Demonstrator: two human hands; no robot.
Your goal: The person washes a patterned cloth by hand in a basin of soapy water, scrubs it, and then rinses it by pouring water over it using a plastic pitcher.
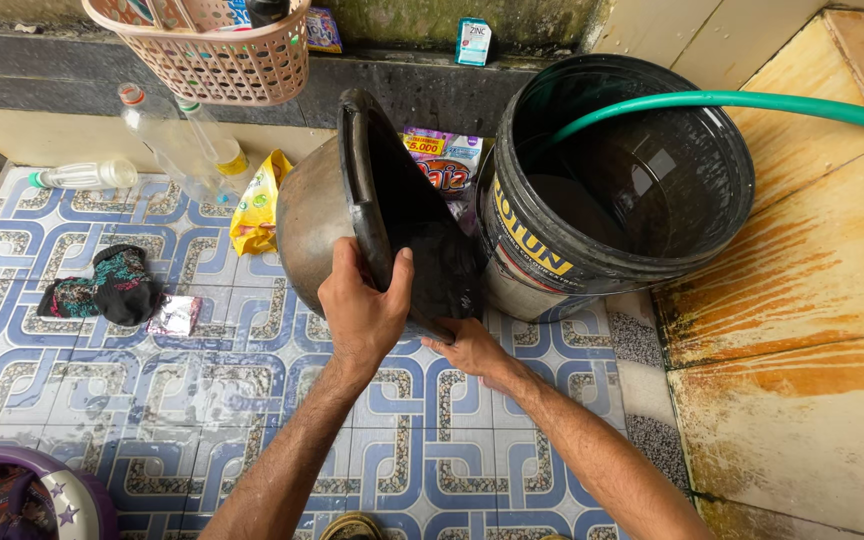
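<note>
The left hand (362,305) grips the rim of a dark basin (352,215), tipped on its edge. The right hand (470,350) props its bottom rim beside the black bucket (552,260) on the tiled floor (202,400).

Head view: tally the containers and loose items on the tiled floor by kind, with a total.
Buckets: 1
Basins, tilted, held by left hand and right hand: 1
Clear plastic bottles: 3
Sachets or packets: 3
Dark cloths: 1
Total: 9
</note>
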